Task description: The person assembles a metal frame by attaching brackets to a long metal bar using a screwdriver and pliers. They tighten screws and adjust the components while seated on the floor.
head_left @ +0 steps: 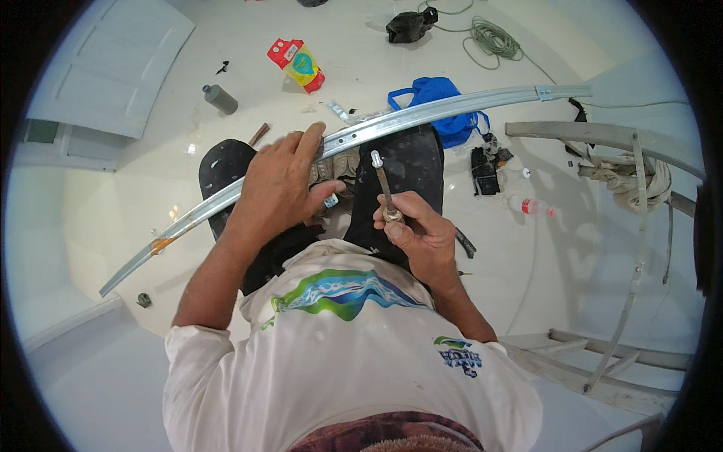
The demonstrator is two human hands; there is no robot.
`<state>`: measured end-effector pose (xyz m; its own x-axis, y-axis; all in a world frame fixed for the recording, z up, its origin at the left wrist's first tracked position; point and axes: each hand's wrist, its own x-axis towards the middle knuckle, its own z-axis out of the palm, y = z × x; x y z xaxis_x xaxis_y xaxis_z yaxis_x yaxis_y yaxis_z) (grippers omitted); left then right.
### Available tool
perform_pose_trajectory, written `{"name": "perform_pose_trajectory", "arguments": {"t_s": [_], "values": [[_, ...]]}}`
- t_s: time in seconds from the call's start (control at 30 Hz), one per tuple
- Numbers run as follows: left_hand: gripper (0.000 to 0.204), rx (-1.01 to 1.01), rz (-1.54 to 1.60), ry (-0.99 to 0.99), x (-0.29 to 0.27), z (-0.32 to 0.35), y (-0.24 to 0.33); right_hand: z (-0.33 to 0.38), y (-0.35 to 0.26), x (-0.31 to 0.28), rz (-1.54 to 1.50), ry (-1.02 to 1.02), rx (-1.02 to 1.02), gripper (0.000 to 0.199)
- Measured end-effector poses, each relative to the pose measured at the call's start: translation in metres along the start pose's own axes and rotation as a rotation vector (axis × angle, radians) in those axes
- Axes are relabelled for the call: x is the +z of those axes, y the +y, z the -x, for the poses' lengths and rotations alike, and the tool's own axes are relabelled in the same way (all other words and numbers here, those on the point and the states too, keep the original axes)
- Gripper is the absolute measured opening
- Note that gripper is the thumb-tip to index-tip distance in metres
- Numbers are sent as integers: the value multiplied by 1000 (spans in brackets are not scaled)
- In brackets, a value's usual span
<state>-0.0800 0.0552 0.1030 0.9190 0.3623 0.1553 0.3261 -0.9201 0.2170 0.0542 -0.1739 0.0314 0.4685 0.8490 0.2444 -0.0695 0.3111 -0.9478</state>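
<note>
A long galvanized metal channel (369, 129) with small holes lies slanting across my knees, its left end lower and nearer. My left hand (280, 177) is laid over it above the left knee, fingers toward the far side and thumb on the near side. In front of my belly, my right hand (423, 230) holds a thin rusty rod (384, 183) with a bright metal tip and a round nut-like piece near my fingers. The rod's exact kind is unclear. Its tip stands just short of the channel's near edge.
A blue bag (444, 113) sits behind the channel. Ladder parts (602, 135) with bundled cloth stand at right. On the floor are a plastic bottle (531, 206), a grey bottle (220, 99), a red-yellow packet (297, 65), a black bag (410, 26) and coiled rope (493, 38).
</note>
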Motion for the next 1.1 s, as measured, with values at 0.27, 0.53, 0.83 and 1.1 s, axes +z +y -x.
{"name": "perform_pose_trajectory", "arguments": {"t_s": [0.27,0.53,0.83,1.1], "values": [[37,-11,68,-149,11,-20,-24,-2,0,0,-62,74,22,39],[36,22,209,-18,-69,-34,-12,-14,2,-4,11,46,-44,38],[35,42,355,28,-119,-33,-3,-41,28,-10,16,38,-130,38],[40,66,355,-31,-129,-28,-4,-51,29,-12,36,62,-55,37]]}}
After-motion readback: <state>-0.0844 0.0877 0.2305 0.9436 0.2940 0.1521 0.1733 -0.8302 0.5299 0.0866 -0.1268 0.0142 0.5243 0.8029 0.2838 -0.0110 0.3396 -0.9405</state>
